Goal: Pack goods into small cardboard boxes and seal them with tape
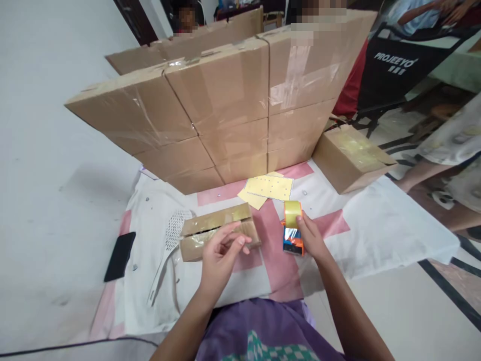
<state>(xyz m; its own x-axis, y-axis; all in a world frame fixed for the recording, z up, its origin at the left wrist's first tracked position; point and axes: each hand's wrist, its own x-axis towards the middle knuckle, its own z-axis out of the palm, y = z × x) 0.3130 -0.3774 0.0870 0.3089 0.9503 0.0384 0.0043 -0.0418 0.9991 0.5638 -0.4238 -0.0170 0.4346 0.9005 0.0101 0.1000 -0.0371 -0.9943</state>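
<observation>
Currently, the right hand (312,236) has its fingers clamped on the tape dispenser (293,228), while the left hand (218,254), fingers loosely curled and slightly apart, hangs at the small cardboard box (210,220) on the tablecloth (376,220), contact unclear.

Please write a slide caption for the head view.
Right hand holding a tape dispenser, left hand near a small cardboard box.

A makeshift indoor workroom: plain white wall (56,115), pink-and-white cloth-covered surface (394,230), brown cardboard partition (233,90) along its far edge, orange-and-blue plastic tape dispenser (293,240).
</observation>
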